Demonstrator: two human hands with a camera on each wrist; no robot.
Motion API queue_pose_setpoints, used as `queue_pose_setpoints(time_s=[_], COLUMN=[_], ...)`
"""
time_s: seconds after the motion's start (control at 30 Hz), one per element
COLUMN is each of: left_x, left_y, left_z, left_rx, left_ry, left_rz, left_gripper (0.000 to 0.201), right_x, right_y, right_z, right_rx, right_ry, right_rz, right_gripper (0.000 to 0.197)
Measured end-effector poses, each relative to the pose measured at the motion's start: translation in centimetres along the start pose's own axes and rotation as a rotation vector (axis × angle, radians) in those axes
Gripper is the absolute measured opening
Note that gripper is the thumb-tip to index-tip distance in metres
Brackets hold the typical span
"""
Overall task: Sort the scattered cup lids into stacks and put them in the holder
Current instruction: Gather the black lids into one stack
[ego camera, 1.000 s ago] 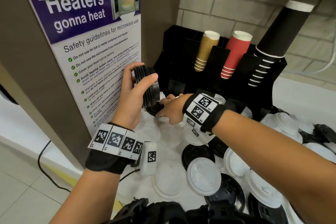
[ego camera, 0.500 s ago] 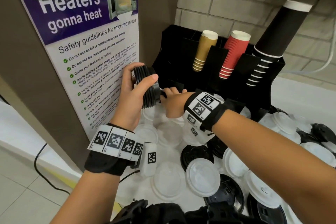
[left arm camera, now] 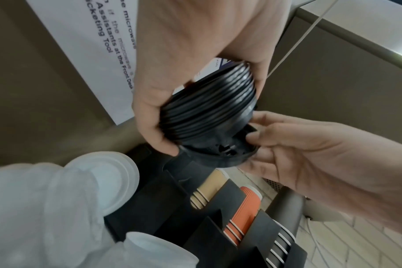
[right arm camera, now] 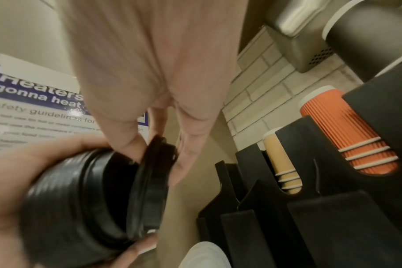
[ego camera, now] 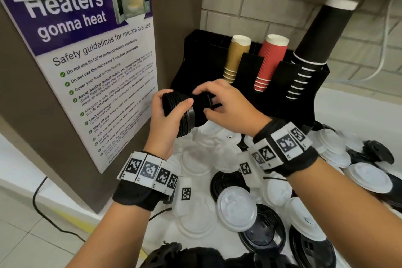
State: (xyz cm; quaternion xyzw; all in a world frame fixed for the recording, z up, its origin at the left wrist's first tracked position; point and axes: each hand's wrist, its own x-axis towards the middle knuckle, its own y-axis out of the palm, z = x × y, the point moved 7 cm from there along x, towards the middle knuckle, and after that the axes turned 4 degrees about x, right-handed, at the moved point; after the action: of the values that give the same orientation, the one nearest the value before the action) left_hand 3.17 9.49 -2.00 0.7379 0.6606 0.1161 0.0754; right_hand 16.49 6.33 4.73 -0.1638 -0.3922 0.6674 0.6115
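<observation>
My left hand (ego camera: pixel 167 119) is wrapped round a stack (ego camera: pixel 180 113) of black plastic lids, thumb over the top and fingers underneath, the ribbed rims lying close together like coils. The stack is held on its side, up in front of the holder (ego camera: pixel 304 102). My right hand (ego camera: pixel 226 106) pinches a single black lid (left arm camera: pixel 220 154) by its edge, thumb on one side and fingers on the other, and holds it against the open end of the stack; the wrist views show it tilted, touching at one side and gaping at the other. Its face is matte, with a small moulded tab.

The holder is black, with angular dividers. In its slots stand a tan cup stack (ego camera: pixel 236 56), a ribbed red one (ego camera: pixel 269 61) and a tall black one (ego camera: pixel 313 50), each showing white rims at the bottom.

Below my hands the counter (ego camera: pixel 348 106) is strewn with loose lids: glossy white ones (ego camera: pixel 237 211), translucent ones (ego camera: pixel 193 217) and flat black ones (ego camera: pixel 263 233), several overlapping.
</observation>
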Motion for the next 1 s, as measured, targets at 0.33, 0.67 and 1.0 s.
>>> queue_pose_setpoints(time_s=[0.33,0.67,1.0], left_x=[-1.6,-3.7,-4.6], left_y=[4.0,7.4,9.1], left_z=[0.6,1.0,1.4], left_rx=[-0.198,-0.115,-0.161], left_ry=[-0.146,-0.198,-0.192], left_rz=[0.227,0.468,0.434], left_gripper=[0.041,0.036,0.051], right_x=[-4.3,-7.1,-8.5], right_y=[-0.5,-3.4,-3.8], right_z=[-1.9,-2.7,-3.3], right_rx=[0.512,0.543,0.574], right_ry=[0.129,0.097,0.096], right_rz=[0.083,0.066,-0.036], right_gripper=[0.067,0.061,0.062])
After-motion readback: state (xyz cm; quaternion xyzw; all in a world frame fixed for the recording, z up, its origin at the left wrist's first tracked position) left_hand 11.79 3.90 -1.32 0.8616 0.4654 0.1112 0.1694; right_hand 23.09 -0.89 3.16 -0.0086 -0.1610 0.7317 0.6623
